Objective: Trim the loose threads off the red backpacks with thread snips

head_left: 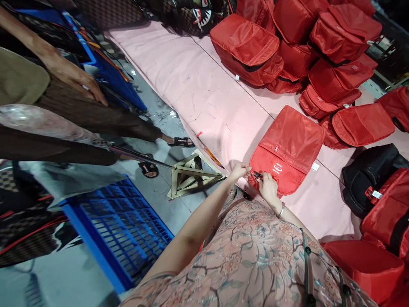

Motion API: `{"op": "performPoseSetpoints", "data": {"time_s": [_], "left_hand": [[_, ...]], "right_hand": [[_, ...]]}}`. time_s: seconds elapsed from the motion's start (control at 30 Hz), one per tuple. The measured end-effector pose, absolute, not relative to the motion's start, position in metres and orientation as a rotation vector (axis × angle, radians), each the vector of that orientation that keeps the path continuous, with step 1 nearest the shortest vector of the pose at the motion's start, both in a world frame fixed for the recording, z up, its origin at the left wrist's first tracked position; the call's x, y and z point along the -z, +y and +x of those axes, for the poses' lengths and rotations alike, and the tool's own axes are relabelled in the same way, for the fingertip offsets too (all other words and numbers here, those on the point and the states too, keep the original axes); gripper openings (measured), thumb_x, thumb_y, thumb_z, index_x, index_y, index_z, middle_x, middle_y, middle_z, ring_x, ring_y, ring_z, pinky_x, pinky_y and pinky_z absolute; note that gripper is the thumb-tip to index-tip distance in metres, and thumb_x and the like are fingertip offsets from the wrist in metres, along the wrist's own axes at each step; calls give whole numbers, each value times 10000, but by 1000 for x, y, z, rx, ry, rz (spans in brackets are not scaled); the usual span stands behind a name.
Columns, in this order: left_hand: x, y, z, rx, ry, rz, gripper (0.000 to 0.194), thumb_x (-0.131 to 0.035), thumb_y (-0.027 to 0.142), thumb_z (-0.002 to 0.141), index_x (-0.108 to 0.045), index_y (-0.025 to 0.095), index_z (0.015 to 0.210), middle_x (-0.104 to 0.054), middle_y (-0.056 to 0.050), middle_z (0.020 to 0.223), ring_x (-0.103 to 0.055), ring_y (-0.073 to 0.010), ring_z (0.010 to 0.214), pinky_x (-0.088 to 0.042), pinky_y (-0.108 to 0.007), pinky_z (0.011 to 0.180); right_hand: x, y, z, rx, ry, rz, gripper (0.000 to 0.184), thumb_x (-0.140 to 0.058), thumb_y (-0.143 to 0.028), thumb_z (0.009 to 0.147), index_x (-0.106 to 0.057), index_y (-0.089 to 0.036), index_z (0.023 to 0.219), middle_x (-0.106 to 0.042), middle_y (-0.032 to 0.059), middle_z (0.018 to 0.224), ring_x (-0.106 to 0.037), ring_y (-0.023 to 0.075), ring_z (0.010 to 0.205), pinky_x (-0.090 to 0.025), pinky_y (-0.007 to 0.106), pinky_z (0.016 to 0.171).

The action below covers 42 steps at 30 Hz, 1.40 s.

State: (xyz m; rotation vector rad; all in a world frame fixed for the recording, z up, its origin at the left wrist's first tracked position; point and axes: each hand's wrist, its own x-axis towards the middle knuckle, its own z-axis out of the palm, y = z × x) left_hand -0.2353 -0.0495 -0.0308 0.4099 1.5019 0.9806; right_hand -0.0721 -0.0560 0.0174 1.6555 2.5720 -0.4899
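Note:
A red fabric bag [292,132] lies flat on the pink cloth-covered table in front of me, with a zip and white printed lettering on its lower part. My left hand [242,170] pinches the bag's near-left edge between thumb and fingers. Close beside it, my right hand [268,187] is closed around small dark thread snips [256,175], whose tips point toward the pinched edge. Any loose thread there is too small to make out. A bracelet circles my right wrist.
Red bags [246,42] are heaped at the far right, and more lie near a black bag [367,179] on my right. A person's hand [73,76] hangs at left. Blue plastic crates [118,226] and a cream metal stand [188,175] occupy the floor.

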Motion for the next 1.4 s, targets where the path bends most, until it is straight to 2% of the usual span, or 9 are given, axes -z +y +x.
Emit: {"op": "performPoseSetpoints", "data": {"time_s": [0.23,0.73,0.93,1.27,1.4], "left_hand": [[30,-51,-236,-989,1464,385,251,-740,288,632,-540,137,630,-580,-10,519,-579,-124,498,-468,-248,531],[25,-50,-241,-888,1438,342,234,-721,286,700,-549,127,709,-610,-16,557,-592,-101,534,-482,-218,585],[25,-51,-243,-885,1442,346,274,-746,318,669,-562,122,721,-623,-24,587,-610,-116,556,-497,-244,618],[27,-54,-242,-926,1429,326,292,-750,347,656,-586,119,737,-638,-52,617,-626,-149,592,-510,-281,629],[22,-59,-258,-1068,1473,286,267,-679,369,737,-609,120,803,-650,-70,697,-637,-175,672,-512,-304,631]], "right_hand": [[-17,-55,-71,471,2586,1676,275,-397,-362,925,-502,-203,1124,-583,64,1044,-580,186,872,-402,274,702],[-19,-53,-77,524,2521,1659,325,-362,-352,935,-459,-214,1213,-568,66,1096,-575,172,913,-400,267,721],[-17,-55,-70,542,2537,1662,296,-360,-338,936,-490,-206,1167,-573,63,1069,-570,168,902,-388,268,743],[-22,-54,-80,544,2497,1696,285,-375,-351,932,-500,-192,1132,-583,65,1051,-590,166,853,-382,259,692],[-22,-55,-80,598,2509,1731,305,-379,-368,931,-489,-196,1158,-585,62,1076,-589,168,888,-380,254,685]]}}
